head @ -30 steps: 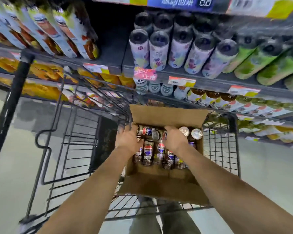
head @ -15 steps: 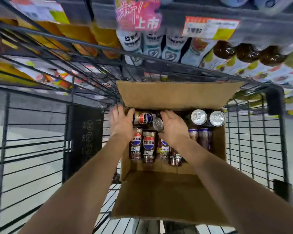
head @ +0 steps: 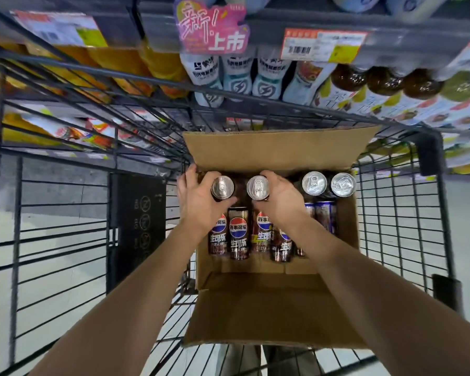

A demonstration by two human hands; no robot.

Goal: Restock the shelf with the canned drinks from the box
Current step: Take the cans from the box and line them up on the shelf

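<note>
Two cans gripped in the box (head: 277, 150)
Left grip (head: 198, 207) wraps the left can (head: 222, 187), right grip (head: 281, 198) the right can (head: 258, 187); best lifted straight up, clear of the twelve-o'clock flap.

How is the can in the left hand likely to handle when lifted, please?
The tab looks unopened, so the can is probably full and heavy for its size. Its smooth round side may slip, or roll if laid down.
</note>
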